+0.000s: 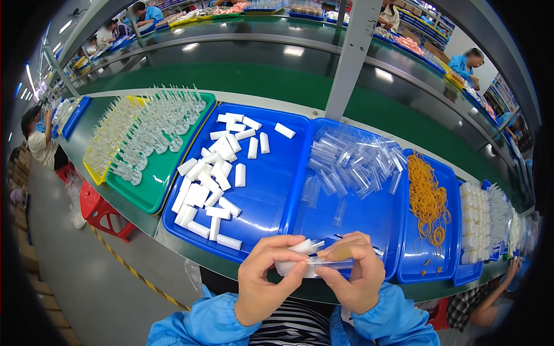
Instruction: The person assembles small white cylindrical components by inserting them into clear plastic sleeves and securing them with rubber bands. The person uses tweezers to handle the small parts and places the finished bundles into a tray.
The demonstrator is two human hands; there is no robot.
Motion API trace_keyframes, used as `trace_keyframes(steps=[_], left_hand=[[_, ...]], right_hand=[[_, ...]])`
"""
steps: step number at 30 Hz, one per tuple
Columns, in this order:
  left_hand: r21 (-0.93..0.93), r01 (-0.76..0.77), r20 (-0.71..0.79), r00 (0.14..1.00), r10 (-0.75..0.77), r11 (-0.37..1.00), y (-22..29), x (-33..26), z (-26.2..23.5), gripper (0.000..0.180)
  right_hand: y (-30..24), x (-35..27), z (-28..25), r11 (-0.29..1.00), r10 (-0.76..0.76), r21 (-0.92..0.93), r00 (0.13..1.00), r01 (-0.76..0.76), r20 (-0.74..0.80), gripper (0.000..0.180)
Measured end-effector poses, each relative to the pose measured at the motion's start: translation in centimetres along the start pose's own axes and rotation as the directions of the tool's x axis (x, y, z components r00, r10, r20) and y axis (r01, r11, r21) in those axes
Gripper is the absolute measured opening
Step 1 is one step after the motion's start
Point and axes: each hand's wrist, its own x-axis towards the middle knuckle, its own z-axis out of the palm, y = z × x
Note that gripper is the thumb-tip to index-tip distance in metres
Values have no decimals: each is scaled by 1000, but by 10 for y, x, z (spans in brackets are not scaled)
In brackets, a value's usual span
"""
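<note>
In front of my body, my left hand (271,274) pinches a white plastic piece (285,267) between thumb and fingers. A second white piece (304,247) with a clear tip shows just above it. My right hand (355,271) is closed on a clear plastic sleeve (337,264), whose left end meets the white piece. Whether the piece sits inside the sleeve I cannot tell. A tan bandage wraps one right finger. Beyond my hands, a blue tray (265,190) holds many white blocks (196,195), and another blue tray (369,222) holds loose clear sleeves (352,158).
Orange rubber bands (427,190) fill a narrower blue tray at right, beside stacked white parts (474,225). A green tray (151,196) of upright clear parts lies left. A grey post (349,63) rises behind the trays. Co-workers sit around; a red stool (104,210) stands left.
</note>
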Motion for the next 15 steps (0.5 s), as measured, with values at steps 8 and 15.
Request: trace_keyframes(steps=[8,15], left_hand=[[187,-75,3,997,76,979,2,-3,-1,25],[146,-103,110,990,88,984,-3,-1,-2,33]], right_hand=[[3,11,-9,956,261,110,959,-273,111,21],[5,14,-6,950,272,113,951,-289,145,22]])
